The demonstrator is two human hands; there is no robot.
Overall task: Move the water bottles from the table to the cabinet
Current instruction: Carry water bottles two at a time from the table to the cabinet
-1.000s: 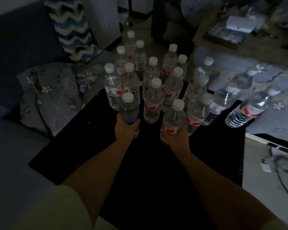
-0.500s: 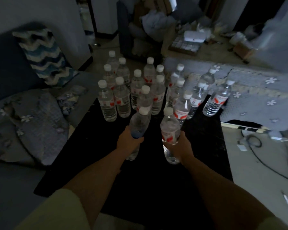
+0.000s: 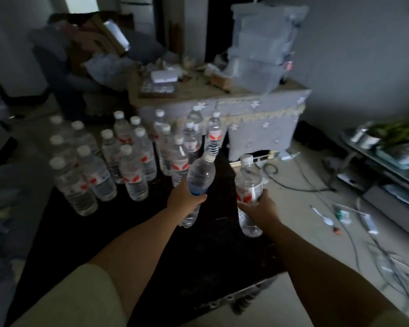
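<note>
head view: since half a second before, both bottles had come up off the black table [image 3: 132,232] and the view had swung right, toward the cloth-covered cabinet [image 3: 265,128] beyond the table's far right corner. the left hand [image 3: 184,199] was clamped round the middle of a bottle with a blue label [image 3: 200,175], tilted with its cap leaning right. the right hand [image 3: 260,208] was wrapped round the lower half of a bottle with a red label [image 3: 249,185], held nearly upright, just off the table's right edge. the two hands were apart, the bottles close but not touching.

judged from this, the pickup was done and the carry was under way; two bottles were clear of the table and none of this pair had been set down yet. whether that covered cabinet or the low glass stand [image 3: 383,161] further right of the table was the target, i could not tell.

the other bottles [image 3: 132,175], well over a dozen, stood in a loose cluster on the far half of the table, caps white, most with red labels. so most of the job looked left to do.

the table top was dark and glossy. right of the table, the pale floor [image 3: 305,208] carried a black cable [image 3: 293,187], a plastic spoon [image 3: 324,217] and small scraps. behind the table sat a cluttered couch, dim and blurred.
</note>
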